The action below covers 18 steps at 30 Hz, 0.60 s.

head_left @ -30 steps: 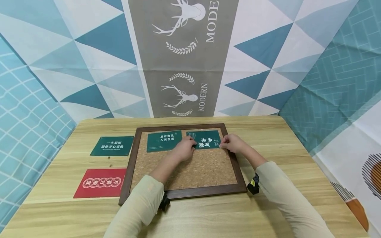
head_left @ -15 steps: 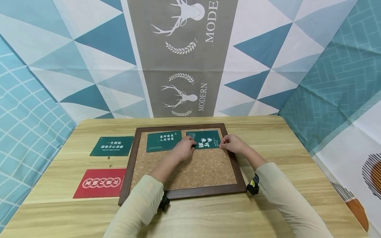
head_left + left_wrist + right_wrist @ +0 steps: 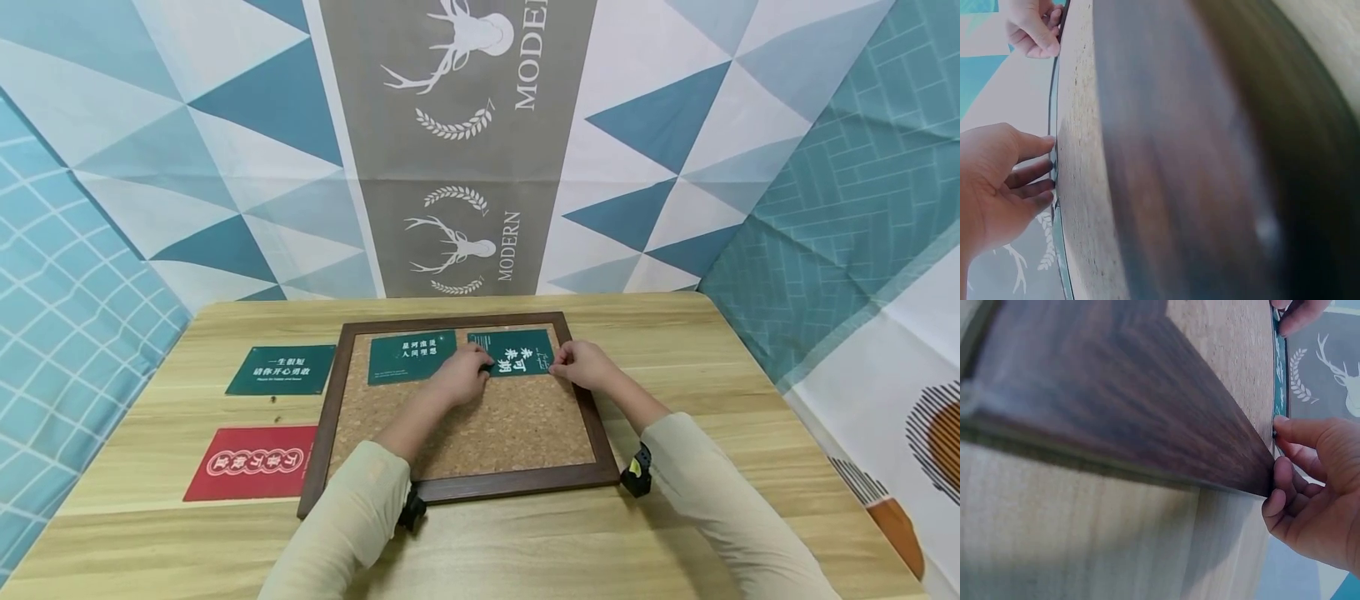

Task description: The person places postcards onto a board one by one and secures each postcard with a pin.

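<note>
A dark wooden-framed corkboard (image 3: 517,425) lies on the table. Two green cards lie along its far side, a left card (image 3: 397,367) and a right card (image 3: 521,354). My left hand (image 3: 461,375) rests its fairly straight fingertips on the right card's left part, covering its near left corner. At that card's near right corner, my right hand (image 3: 585,364) pinches with thumb and index finger. A small dark pin (image 3: 1274,433) shows at the thumb tip in the right wrist view. My right hand's other fingers curl by the frame corner (image 3: 1257,478).
Left of the board, another green card (image 3: 281,371) lies on the wooden table (image 3: 150,533). A red card (image 3: 251,462) lies nearer me, up against the frame's left side. Two small pins, one (image 3: 273,399) slightly farther back, sit between these cards. A patterned cloth wall (image 3: 465,167) rises behind.
</note>
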Each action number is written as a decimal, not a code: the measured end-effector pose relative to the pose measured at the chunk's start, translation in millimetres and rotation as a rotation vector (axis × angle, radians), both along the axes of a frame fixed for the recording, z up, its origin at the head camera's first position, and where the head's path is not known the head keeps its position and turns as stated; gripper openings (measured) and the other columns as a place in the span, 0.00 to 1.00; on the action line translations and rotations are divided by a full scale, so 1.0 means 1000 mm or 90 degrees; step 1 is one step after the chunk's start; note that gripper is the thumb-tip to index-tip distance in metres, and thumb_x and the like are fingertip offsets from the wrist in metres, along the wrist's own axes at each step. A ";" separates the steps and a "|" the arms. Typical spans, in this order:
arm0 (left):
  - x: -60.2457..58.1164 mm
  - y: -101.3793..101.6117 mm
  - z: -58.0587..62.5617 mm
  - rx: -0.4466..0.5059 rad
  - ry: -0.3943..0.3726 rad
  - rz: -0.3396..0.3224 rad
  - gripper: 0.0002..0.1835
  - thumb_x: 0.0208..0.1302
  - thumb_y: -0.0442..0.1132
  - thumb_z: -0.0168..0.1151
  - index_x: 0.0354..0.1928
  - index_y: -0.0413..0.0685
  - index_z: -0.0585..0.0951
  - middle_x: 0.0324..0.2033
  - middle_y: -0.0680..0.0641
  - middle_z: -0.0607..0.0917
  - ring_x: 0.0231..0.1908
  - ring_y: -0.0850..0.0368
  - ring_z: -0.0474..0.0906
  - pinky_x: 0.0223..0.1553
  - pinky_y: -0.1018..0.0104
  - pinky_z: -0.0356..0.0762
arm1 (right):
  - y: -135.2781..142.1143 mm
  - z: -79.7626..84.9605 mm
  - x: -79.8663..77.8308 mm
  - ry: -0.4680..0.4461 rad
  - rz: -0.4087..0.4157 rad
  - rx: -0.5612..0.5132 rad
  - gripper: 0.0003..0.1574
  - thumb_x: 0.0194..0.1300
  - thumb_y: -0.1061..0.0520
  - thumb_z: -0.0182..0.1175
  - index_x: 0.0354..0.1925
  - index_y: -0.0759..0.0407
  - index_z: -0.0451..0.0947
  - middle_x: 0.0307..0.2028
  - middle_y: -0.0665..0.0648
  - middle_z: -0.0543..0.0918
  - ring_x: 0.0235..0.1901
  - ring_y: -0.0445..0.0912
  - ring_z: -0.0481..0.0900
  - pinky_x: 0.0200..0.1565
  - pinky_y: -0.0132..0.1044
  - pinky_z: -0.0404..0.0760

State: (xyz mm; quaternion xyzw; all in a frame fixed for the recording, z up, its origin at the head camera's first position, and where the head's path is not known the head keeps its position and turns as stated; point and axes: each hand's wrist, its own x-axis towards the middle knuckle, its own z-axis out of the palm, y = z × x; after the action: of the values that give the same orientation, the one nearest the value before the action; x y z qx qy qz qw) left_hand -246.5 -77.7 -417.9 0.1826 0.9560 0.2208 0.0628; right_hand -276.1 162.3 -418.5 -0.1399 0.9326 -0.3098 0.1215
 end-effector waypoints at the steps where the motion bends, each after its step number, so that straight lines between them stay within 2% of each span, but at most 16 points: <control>1: 0.000 0.000 0.000 0.007 -0.002 0.002 0.16 0.66 0.34 0.54 0.54 0.39 0.78 0.55 0.40 0.74 0.57 0.46 0.72 0.59 0.55 0.71 | 0.000 0.000 0.001 0.005 -0.001 -0.003 0.09 0.65 0.56 0.58 0.31 0.60 0.75 0.23 0.53 0.74 0.22 0.43 0.66 0.25 0.33 0.66; 4: -0.001 -0.002 0.000 0.029 -0.002 0.007 0.15 0.67 0.36 0.54 0.54 0.40 0.78 0.53 0.40 0.76 0.57 0.46 0.72 0.59 0.54 0.71 | 0.002 -0.001 0.001 0.032 -0.015 -0.009 0.10 0.66 0.55 0.57 0.32 0.61 0.75 0.25 0.54 0.75 0.22 0.43 0.67 0.25 0.33 0.67; 12: 0.000 -0.008 0.003 0.063 0.008 0.011 0.15 0.67 0.38 0.55 0.54 0.43 0.78 0.51 0.42 0.77 0.56 0.47 0.73 0.59 0.53 0.70 | 0.003 -0.003 0.000 0.119 -0.117 -0.017 0.14 0.65 0.54 0.58 0.41 0.65 0.77 0.34 0.63 0.80 0.27 0.48 0.72 0.28 0.36 0.70; 17: 0.002 -0.013 0.006 0.084 0.008 0.022 0.16 0.67 0.38 0.55 0.54 0.43 0.78 0.52 0.42 0.77 0.57 0.48 0.73 0.59 0.53 0.71 | 0.003 -0.005 -0.001 0.098 -0.137 -0.011 0.21 0.65 0.55 0.57 0.52 0.68 0.74 0.42 0.67 0.79 0.37 0.54 0.77 0.34 0.43 0.76; 18: 0.002 -0.014 0.006 0.089 0.008 0.026 0.16 0.67 0.38 0.55 0.54 0.42 0.78 0.51 0.42 0.78 0.54 0.48 0.74 0.56 0.53 0.72 | 0.003 -0.006 -0.001 0.090 -0.139 -0.010 0.23 0.65 0.55 0.57 0.54 0.68 0.73 0.43 0.68 0.78 0.38 0.55 0.77 0.36 0.44 0.77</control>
State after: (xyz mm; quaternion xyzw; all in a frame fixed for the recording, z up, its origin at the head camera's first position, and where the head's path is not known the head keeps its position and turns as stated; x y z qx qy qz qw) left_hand -244.1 -92.0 -411.5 0.1686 0.9421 0.2874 0.0393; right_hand -277.6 165.0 -424.5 -0.0600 0.9459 -0.3181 0.0203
